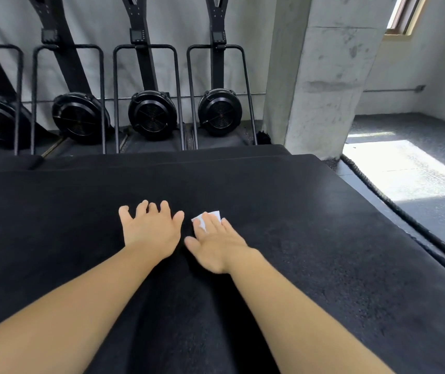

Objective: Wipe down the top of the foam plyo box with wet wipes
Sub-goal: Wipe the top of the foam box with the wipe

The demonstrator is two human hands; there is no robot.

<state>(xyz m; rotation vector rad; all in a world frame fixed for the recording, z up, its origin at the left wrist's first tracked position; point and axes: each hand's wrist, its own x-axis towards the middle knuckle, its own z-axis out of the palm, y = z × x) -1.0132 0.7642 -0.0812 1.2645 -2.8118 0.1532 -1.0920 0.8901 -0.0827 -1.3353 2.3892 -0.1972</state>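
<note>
Two hands are down on the black top of the foam plyo box (324, 238), side by side near the middle of the frame. My left hand (151, 230) lies palm down with the fingers spread and the tips a little bent. It holds nothing, and I judge it is bracing me. My right hand (216, 247), just to its right, is flat, its straight fingers laid over a small white wet wipe (214, 214). It presses the wipe to the foam rather than gripping it, and only the wipe's far corners show past my fingertips.

I take this as the wiping itself, with the wipe at mid-top. The dark surface shows no sheen, so I cannot tell which parts are done. The next move calls for a steady sweep with even pressure, keeping the small wipe pinned so it does not bunch or slip out, and working toward the far and right edges.

Beyond the box, black fan machines (151, 114) line the wall at upper left. A concrete pillar (321, 76) stands at upper right, and a thick rope (405, 220) lies along the floor at right.
</note>
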